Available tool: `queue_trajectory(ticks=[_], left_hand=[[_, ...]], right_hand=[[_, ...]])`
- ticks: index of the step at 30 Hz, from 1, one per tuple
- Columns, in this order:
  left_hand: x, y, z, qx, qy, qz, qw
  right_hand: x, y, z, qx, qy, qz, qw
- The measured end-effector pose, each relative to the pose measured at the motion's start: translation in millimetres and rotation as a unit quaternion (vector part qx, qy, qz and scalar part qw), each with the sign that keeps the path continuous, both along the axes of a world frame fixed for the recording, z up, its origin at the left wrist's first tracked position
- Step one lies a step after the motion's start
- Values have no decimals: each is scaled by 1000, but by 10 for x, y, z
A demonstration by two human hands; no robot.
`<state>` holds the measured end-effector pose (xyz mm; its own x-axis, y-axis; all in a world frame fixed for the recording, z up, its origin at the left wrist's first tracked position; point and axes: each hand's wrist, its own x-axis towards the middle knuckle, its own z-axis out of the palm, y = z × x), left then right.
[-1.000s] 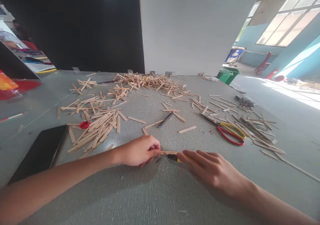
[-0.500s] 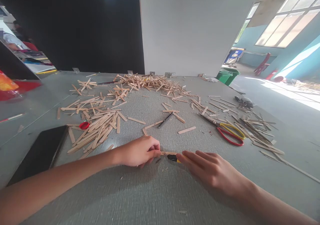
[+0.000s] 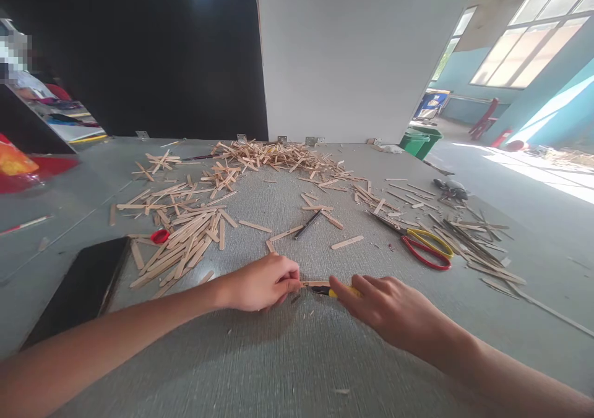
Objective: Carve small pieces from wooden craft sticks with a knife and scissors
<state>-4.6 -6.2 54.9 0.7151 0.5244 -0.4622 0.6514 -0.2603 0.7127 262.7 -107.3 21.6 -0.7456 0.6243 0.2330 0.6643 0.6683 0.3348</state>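
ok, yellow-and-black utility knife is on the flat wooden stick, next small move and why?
Probably press the yellow-and-black utility knife down and draw it toward the right hand, away from the left hand. Its tip seems to rest on the flat pale wooden stick, which the left hand pins to the grey table close beside the blade.

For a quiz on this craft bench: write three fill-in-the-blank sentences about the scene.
1. The left hand pins a wooden ____ to the table.
2. The right hand holds a yellow-and-black utility ____ against it.
3. The scissors lie to the ____ of the pen.
Missing: stick; knife; right.
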Motion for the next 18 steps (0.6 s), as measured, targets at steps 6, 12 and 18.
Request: queue_trajectory(ticks=[6, 12, 18], left_hand=[[-15, 24, -34, -1, 9, -8, 1000], [-19, 32, -66, -10, 22, -3, 1000], [-34, -27, 1, 15, 18, -4, 1000]], right_hand=[[-226, -18, 107, 34, -45, -52, 997], [-49, 255, 66, 8, -72, -14, 997], [-297, 27, 153, 46, -86, -54, 994]])
